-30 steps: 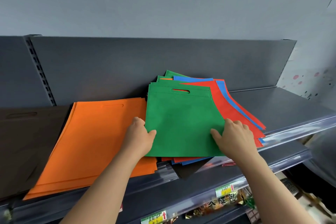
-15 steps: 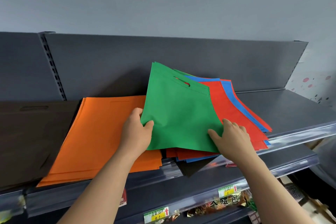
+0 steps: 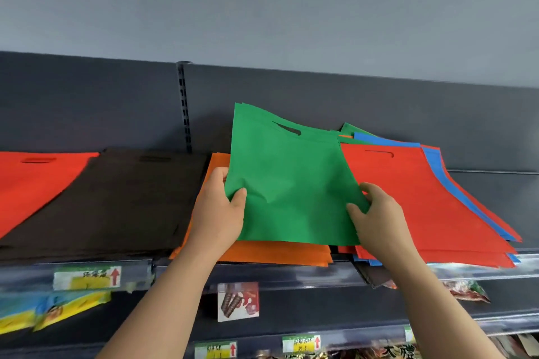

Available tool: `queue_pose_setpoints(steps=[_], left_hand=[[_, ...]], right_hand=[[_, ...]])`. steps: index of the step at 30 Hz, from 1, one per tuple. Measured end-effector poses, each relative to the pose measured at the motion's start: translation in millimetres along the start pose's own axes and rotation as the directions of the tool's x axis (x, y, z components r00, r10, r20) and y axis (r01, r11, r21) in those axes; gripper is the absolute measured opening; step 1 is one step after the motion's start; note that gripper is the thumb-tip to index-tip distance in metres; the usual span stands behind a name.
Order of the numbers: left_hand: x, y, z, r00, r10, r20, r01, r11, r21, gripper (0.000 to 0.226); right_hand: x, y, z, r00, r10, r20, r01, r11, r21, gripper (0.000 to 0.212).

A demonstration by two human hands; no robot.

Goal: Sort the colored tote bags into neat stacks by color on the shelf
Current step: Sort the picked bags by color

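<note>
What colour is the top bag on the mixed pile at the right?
The top bag is red; the head view shows it best.

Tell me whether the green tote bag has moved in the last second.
Yes. The green tote bag, gripped by the left hand and right hand, has lifted off the mixed pile and shifted left over the orange stack.

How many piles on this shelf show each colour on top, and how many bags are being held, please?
Red on top: 2, far-left pile and mixed right pile
Dark brown pile: 1
Orange pile: 1
Green bag, held: 1
Total: 4 piles, 1 held bag
</note>
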State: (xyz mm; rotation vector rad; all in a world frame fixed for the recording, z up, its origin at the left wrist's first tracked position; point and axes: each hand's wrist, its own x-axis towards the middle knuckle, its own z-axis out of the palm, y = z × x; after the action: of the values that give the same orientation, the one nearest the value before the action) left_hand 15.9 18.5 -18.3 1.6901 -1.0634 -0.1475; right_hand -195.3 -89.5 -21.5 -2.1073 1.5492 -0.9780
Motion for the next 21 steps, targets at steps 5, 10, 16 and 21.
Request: queue_pose_setpoints(steps=[5,10,16,21], left_hand=[[-5,-31,-65,0.998,-0.031,-0.055,0.036,0.996,0.083,0.022],[-12,-67,-147,0.988,-0.078,-0.132,0.100,0.980,0.172,0.024],[-27,-109,-254,0.970,-0.106,-0.219,0.168,0.943,0.287,0.023],[-40,-142,-332,0.957,-0.132,-0.260,0.220,0.912,0.346,0.021]], right_hand=[[-25,-55,35,0.995,-0.096,0.012,0.096,0.994,0.049,0.048],[-61,-122,78,0.981,-0.189,0.040,0.187,0.981,0.045,0.043],[-109,-202,140,0.953,-0.286,0.096,0.278,0.957,0.084,0.023],[-148,-268,183,0.933,-0.342,0.115,0.326,0.936,0.134,0.023]])
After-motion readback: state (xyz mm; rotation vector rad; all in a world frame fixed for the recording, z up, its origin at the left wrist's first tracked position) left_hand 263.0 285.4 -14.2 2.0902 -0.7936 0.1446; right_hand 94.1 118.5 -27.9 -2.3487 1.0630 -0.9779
